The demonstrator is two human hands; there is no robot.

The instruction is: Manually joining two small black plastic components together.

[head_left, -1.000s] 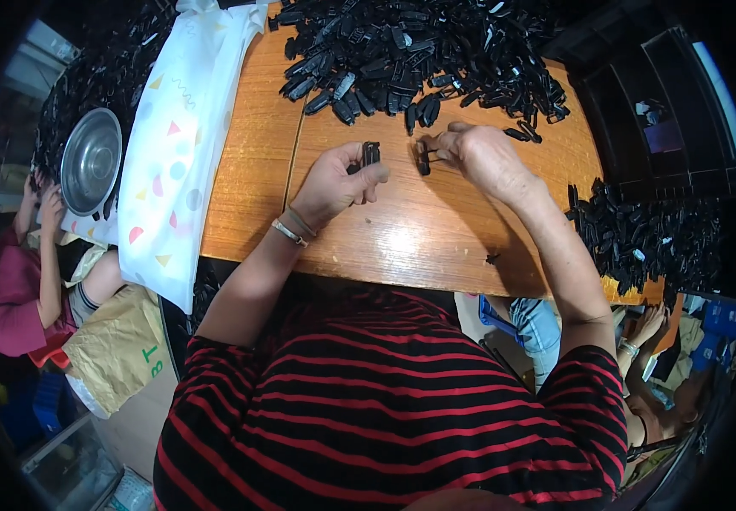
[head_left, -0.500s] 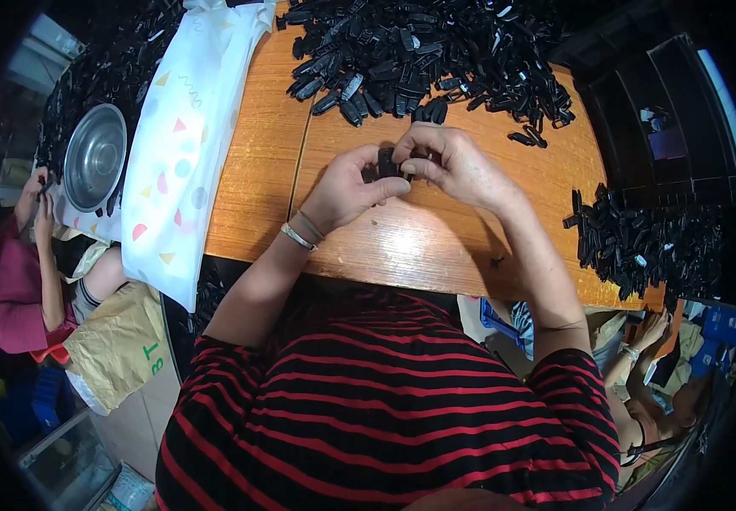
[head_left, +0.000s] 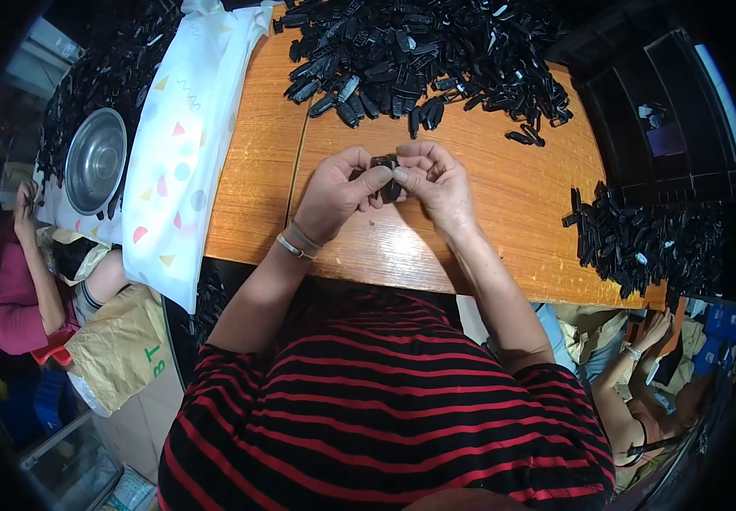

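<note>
Between my two hands, above the wooden table [head_left: 257, 170], is a small black plastic part [head_left: 391, 189]; its exact kind is hard to make out. My left hand [head_left: 340, 189] is closed around it, thumb pressed on its face. From the other side, my right hand [head_left: 438, 183] pinches the same part with thumb and forefinger. The fingers hide much of it. Beyond my hands lies a large heap of similar black plastic pieces [head_left: 385, 64], with a few loose ones at its near edge.
A smaller heap of black pieces [head_left: 641, 243] lies at the right, below a black compartmented box [head_left: 666, 119]. A patterned white plastic sheet [head_left: 172, 153] runs along the left edge. Past it stand a metal bowl [head_left: 97, 162] and a co-worker [head_left: 23, 294]; another person [head_left: 641, 417] sits at lower right.
My right forearm has swung inward to the left and its hand has turned more upright against the black part. The left hand has shifted only slightly. The left co-worker's hands moved.
</note>
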